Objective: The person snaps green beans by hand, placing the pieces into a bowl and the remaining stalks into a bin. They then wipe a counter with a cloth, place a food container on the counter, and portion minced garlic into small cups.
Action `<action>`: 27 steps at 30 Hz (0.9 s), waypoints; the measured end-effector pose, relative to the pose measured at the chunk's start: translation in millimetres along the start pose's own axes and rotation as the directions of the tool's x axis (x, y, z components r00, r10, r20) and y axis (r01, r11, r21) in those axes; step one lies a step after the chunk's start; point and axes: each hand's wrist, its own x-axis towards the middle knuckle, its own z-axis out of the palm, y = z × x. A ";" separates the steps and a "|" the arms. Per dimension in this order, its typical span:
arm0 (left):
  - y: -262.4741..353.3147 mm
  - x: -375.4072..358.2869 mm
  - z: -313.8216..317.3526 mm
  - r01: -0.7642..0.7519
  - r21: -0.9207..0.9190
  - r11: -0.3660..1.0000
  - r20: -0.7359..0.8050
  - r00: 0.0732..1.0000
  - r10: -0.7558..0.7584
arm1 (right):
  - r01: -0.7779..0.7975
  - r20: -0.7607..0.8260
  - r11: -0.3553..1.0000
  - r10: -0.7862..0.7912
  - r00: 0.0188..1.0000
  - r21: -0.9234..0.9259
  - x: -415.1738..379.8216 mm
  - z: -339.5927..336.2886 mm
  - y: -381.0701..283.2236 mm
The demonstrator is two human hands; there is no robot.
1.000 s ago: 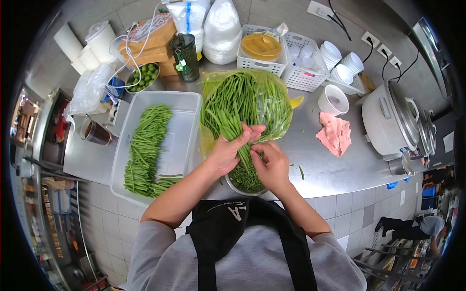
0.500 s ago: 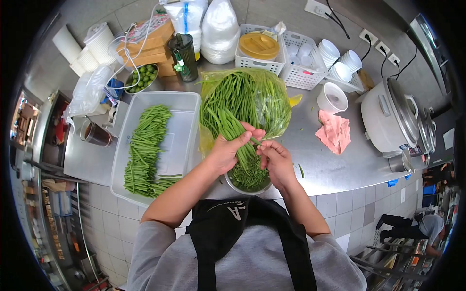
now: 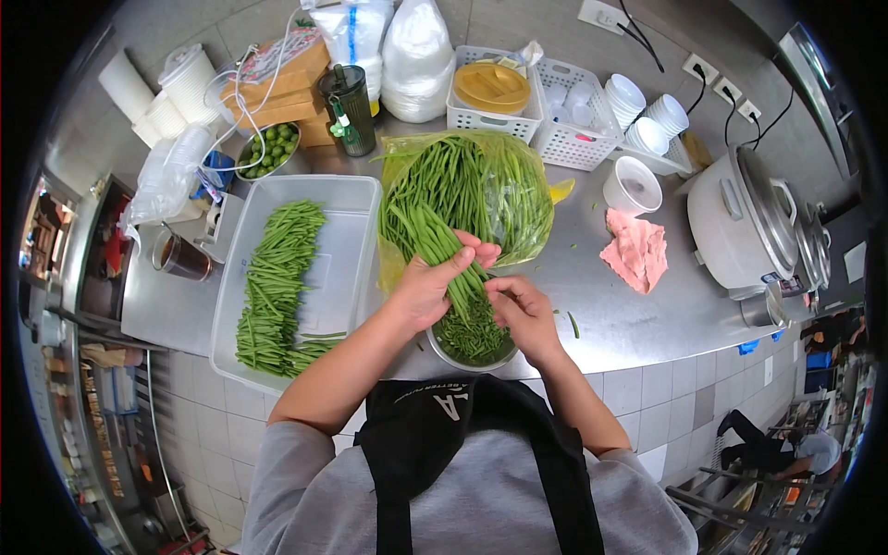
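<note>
My left hand point(image 3: 433, 285) is closed around a bunch of green beans point(image 3: 425, 231), which slants down toward a round bowl point(image 3: 474, 367). Short green bean pieces point(image 3: 470, 339) fill much of that bowl. At its right side, my right hand point(image 3: 525, 319) has thumb and fingers pinched near the lower bean ends; whatever is between the fingertips is too small to make out. Behind both hands lies an open yellow-green plastic bag point(image 3: 529, 213) of long beans. A clear plastic container point(image 3: 340, 259) on the left holds a row of green beans point(image 3: 276, 277).
On the steel counter point(image 3: 592, 314), a pink cloth point(image 3: 635, 252) and white tub point(image 3: 633, 187) lie right of the bag. A large cooker point(image 3: 740, 222) stands farther right. White baskets point(image 3: 578, 139), a dark tumbler point(image 3: 348, 111) and a bowl of limes point(image 3: 270, 153) line the back.
My right hand has shifted slightly down, its fingertips moving from a bean end above the bowl toward the bowl's right side. My left hand keeps its hold on the bunch.
</note>
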 end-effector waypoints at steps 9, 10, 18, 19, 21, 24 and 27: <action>-2.2 -3.6 1.3 0.110 0.118 0.987 0.069 0.990 -0.119 | -0.147 -0.069 0.926 0.182 0.981 0.347 7.0 2.7 8.8; -2.2 -4.0 2.3 0.109 0.119 0.987 0.055 0.992 -0.117 | -0.235 -0.032 0.816 0.296 0.955 0.529 7.9 2.5 6.7; -1.5 0.7 -1.2 0.020 0.036 0.999 -0.007 1.000 -0.020 | -0.203 -0.030 0.942 0.218 0.975 0.269 -3.3 2.4 1.2; -1.9 1.1 -1.7 0.012 0.033 0.999 -0.002 1.000 -0.012 | -0.211 -0.017 0.942 0.223 0.975 0.259 -4.5 2.6 -1.5; -3.4 1.6 -2.4 -0.002 0.030 1.000 0.010 1.000 0.002 | -0.008 -0.058 1.000 0.009 0.998 0.023 -4.7 4.5 5.4; -3.8 1.0 0.2 -0.009 0.038 0.999 -0.008 1.000 0.009 | 0.196 -0.081 0.953 -0.220 0.972 -0.231 -5.7 7.8 0.8; -5.0 1.1 -0.9 0.018 0.054 0.998 -0.013 1.000 -0.017 | 0.291 -0.100 0.889 -0.345 0.933 -0.354 -4.0 10.1 2.5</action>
